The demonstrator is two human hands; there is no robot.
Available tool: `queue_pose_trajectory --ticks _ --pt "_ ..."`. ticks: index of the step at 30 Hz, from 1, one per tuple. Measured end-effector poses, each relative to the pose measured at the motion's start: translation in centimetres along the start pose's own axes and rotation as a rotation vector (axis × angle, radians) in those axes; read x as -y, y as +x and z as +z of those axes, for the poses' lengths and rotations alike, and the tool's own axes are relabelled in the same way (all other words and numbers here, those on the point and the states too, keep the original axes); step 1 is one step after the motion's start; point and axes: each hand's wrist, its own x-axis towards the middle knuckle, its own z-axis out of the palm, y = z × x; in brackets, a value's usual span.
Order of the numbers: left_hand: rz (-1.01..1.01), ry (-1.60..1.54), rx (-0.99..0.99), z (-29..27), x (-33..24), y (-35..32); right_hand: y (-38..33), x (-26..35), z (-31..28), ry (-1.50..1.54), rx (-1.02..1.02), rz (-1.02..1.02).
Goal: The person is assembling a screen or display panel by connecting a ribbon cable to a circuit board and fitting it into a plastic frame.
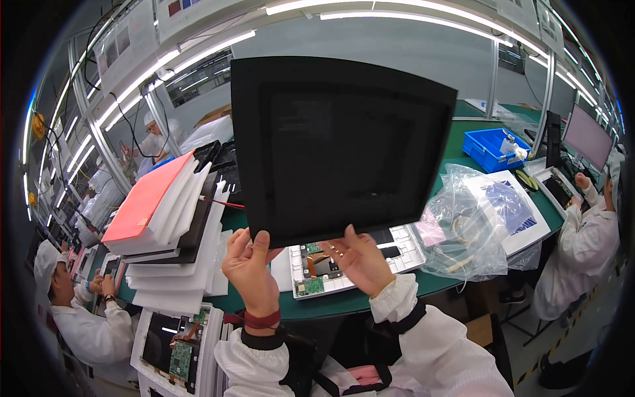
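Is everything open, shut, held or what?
black panel: held up, dark
left hand: pinching the panel
right hand: at panel's lower edge, grip unclear
white casing: open, insides showing
blue bin: open, holding things
clear bag: crumpled
tall stack: uneven, red on top
lights: on

White casing (pixel 411 250) partly behind panel (pixel 337 152), sleeves (pixel 450 344) cropped

Bright overhead tubes (pixel 284 8), fisheye distortion

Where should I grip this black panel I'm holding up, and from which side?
Probably by its lower border, from below: the black panel is broad, flat and raised roughly upright, that edge within reach of both hands. Your left hand pinches the lower-left corner; the right hand, farther along, would spread the support.
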Motion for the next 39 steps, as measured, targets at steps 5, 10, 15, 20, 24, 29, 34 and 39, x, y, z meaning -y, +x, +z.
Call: queue_pose_trajectory --ticks 5,10,15,20,24,29,34,39 --pt "-0.169 -0.047 0.178 -0.3 -0.9 -1.4 -2.0 1.8 1.5 -0.222 -0.173 -0.237" --pt "0.123 0.044 0.003 -3.6 -1.3 -0.6 -3.9 7.5 3.0 -0.232 -0.209 -0.224" --pt "-0.041 0.1 0.003 -5.3 -1.8 -0.8 -4.9 12.8 3.3 -0.144 -0.309 -0.251" --pt "-0.085 0.047 0.073 -5.2 -1.0 -1.7 -5.1 13.0 2.5 -0.138 -0.348 -0.2" --pt "-0.329 -0.451 0.317 -4.8 -2.0 -3.1 -5.9 13.2 2.1 -0.183 -0.337 -0.227" --pt "-0.454 -0.546 0.421 -4.6 -4.3 -5.2 -6.4 13.3 2.6 -0.165 -0.348 -0.213" --pt "-0.536 -0.596 0.399 -4.4 -5.9 -6.7 -6.6 13.0 1.8 -0.166 -0.359 -0.21" --pt "-0.537 -0.491 0.391 -4.3 -6.3 -7.6 -7.0 12.4 1.6 -0.167 -0.358 -0.158"
